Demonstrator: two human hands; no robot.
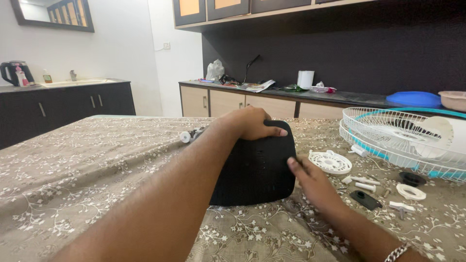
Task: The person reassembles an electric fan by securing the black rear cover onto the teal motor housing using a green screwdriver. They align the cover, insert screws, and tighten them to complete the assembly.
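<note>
A black rounded-square plastic fan part (pixel 255 170) stands tilted on edge on the patterned tablecloth (pixel 87 165). My left hand (pixel 252 123) grips its top edge, thumb laid across the front. My right hand (pixel 310 182) presses against its right side, fingers touching the rim. A white fan grille with a teal ring (pixel 403 138) lies to the right. Next to my right hand lies a round white slotted disc (pixel 330 161).
Small loose parts are scattered at right: white pegs (pixel 364 183), a white ring (pixel 410 191), a black cap (pixel 412 178), a flat black piece (pixel 365 199). A white-tipped part (pixel 190 135) lies behind the black part. Counters with cabinets, a kettle (pixel 13 73) and a blue lid (pixel 413 99) stand beyond.
</note>
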